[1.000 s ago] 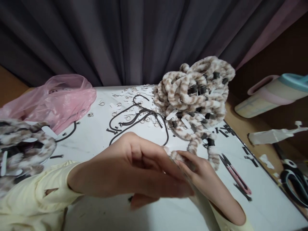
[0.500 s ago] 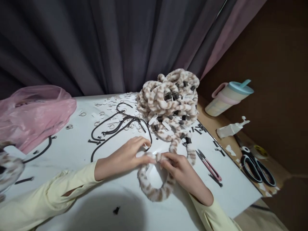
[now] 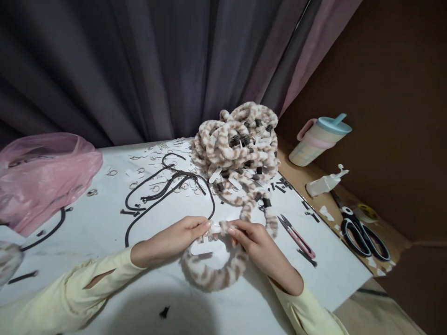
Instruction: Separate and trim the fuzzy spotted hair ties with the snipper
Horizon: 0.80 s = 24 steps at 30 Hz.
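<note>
A fluffy white-and-brown plush cord loop [image 3: 216, 277] hangs in a ring shape below my two hands. My left hand [image 3: 185, 235] pinches its left end between thumb and fingers. On the right end, my right hand [image 3: 256, 242] is closed in the same way. A short white piece [image 3: 216, 228] shows in the gap between the two ends; I cannot make out exactly what it is. Just below my left fingers there is a white tag [image 3: 201, 247]. Beyond my hands lies a pile of similar plush loops [image 3: 237, 139] with black bands and white tags.
Black cords [image 3: 178, 179] and many small metal rings [image 3: 111, 172] lie on the white table. To the right are pink thread snips [image 3: 298, 237], black scissors [image 3: 365, 235], a white bottle [image 3: 323, 184] and a tumbler [image 3: 317, 139]. A pink plastic bag [image 3: 52, 172] sits at left.
My left hand has moved slightly left and its fingers have closed in. The white piece between the ends and the tag below now show. The whole view has shifted a little.
</note>
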{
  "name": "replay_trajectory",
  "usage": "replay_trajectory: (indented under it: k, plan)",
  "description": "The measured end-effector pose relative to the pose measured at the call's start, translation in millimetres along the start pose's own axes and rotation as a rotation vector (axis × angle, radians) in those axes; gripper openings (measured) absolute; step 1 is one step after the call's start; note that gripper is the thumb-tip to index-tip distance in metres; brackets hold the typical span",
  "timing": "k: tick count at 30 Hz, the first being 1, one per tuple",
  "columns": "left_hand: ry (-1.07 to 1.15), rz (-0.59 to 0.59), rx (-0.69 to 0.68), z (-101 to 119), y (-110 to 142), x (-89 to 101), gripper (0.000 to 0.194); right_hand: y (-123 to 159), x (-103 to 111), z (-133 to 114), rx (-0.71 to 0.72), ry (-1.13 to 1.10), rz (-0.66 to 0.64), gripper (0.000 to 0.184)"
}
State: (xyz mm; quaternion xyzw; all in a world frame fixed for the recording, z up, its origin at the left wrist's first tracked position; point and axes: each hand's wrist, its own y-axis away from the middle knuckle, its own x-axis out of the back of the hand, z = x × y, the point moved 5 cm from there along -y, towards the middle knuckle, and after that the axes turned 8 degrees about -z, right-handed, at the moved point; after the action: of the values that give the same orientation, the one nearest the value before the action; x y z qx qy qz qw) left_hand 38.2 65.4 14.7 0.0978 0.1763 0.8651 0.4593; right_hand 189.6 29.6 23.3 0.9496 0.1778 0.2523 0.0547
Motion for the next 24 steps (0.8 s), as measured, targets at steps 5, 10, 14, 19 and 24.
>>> replay_trajectory:
  k: [5, 10, 14, 19, 24]
  plan:
    - [-0.085, 0.179, -0.021, 0.4, 3.7, 3.7, 0.028, 4.6, 3.4, -14.4, 0.224, 0.208, 0.251, 0.015]
    - [-0.307, 0.293, -0.079, 2.9, 6.3, -1.5, 0.022, 6.9, -8.1, -29.5, 0.384, 0.329, 0.297, 0.011]
    - [-0.341, 0.280, -0.093, 4.8, 7.5, -12.2, 0.020, 2.1, -14.7, -26.4, 0.358, 0.252, 0.272, 0.008]
    - [-0.335, 0.270, -0.114, 6.9, 8.7, -16.3, 0.019, -1.3, -17.0, -20.7, 0.354, 0.212, 0.267, 0.010]
    - [-0.365, 0.253, -0.100, 4.1, 7.3, -15.4, 0.019, -0.9, -16.0, -22.0, 0.357, 0.218, 0.267, 0.010]
